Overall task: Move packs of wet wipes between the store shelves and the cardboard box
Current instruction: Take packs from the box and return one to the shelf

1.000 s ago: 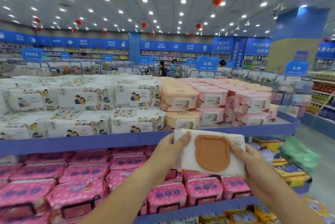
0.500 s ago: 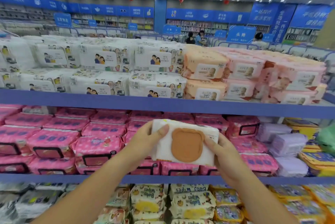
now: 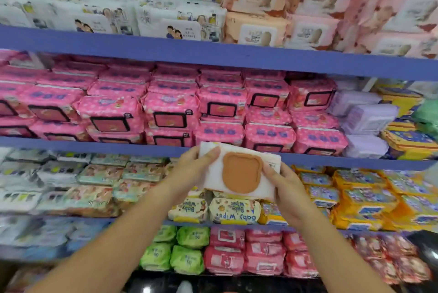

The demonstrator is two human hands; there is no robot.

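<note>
Blue store shelves [image 3: 213,52] filled the view.
Their front edges ran across in tiers, one above another, slanting a little lower toward the right. Beneath the lowest tier lay a dark, glossy floor [image 3: 237,284] catching small bright reflections.

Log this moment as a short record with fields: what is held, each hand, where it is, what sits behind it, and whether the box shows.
Held item: white wipes pack with a brown bear-shaped lid, lid facing the camera
Left hand: grips the pack's left end, thumb on the front
Right hand: grips the pack's right end
Position: held up in front of the shelves
Behind it: pink packs above, yellow "Baby Wipes" packs below
Cardboard box: not in view
</note>
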